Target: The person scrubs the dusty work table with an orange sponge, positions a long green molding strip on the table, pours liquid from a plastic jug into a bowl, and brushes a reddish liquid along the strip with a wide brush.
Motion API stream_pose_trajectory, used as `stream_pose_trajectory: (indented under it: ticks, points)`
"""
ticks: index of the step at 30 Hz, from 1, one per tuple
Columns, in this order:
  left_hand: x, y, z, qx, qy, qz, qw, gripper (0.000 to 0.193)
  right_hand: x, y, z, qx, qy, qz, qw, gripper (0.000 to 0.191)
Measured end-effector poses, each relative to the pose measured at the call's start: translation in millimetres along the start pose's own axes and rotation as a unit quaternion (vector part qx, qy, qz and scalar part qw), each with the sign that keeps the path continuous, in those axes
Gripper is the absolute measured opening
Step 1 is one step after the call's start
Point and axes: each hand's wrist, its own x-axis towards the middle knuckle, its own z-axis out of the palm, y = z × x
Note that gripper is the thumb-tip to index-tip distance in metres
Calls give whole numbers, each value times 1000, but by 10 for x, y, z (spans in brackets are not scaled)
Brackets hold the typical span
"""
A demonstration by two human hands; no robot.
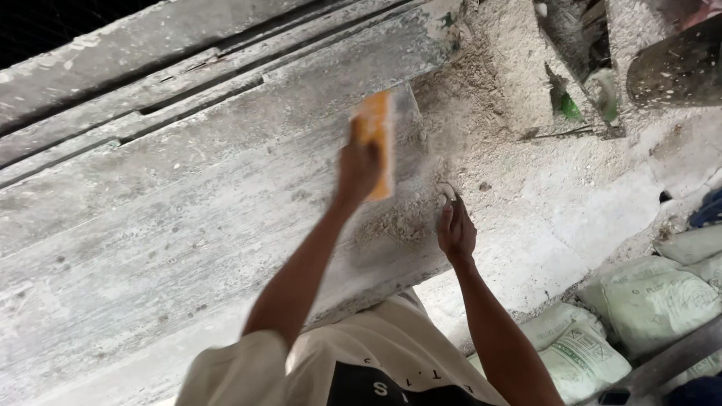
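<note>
We stretch our left hand (358,169) out, its grip closed on a flat orange sanding block (375,135). It presses the dusty grey wooden bench (188,210). Our right hand (456,229) rests on the edge, fingers pressed together.

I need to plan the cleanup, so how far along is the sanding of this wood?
Underway, end unclear. Done: pale dust lies heaped on the big grey board near its edge. In hand: the left hand holds an orange block, blurred, against the board; the right hand rests at the edge. Left: most of the board looks rough and streaked.

2 hands are in view: the left hand (358,167) and the right hand (456,229). There is 1 orange block (375,129), 1 heap of dusty crumbs (391,222), and perhaps 4 pale sacks (653,302), partly cut off.
</note>
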Motion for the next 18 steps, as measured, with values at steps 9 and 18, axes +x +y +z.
stream_pose_trajectory:
  ticks: [9, 18]
  points:
    - [63, -404, -545, -231, -42, -55, 970, 51, -62, -154, -97, 11, -14, -23, 1000, 58]
    - [290, 231, 234, -74, -92, 10, 993, 63, -37, -159, -105, 49, 5, -48, 998, 57]
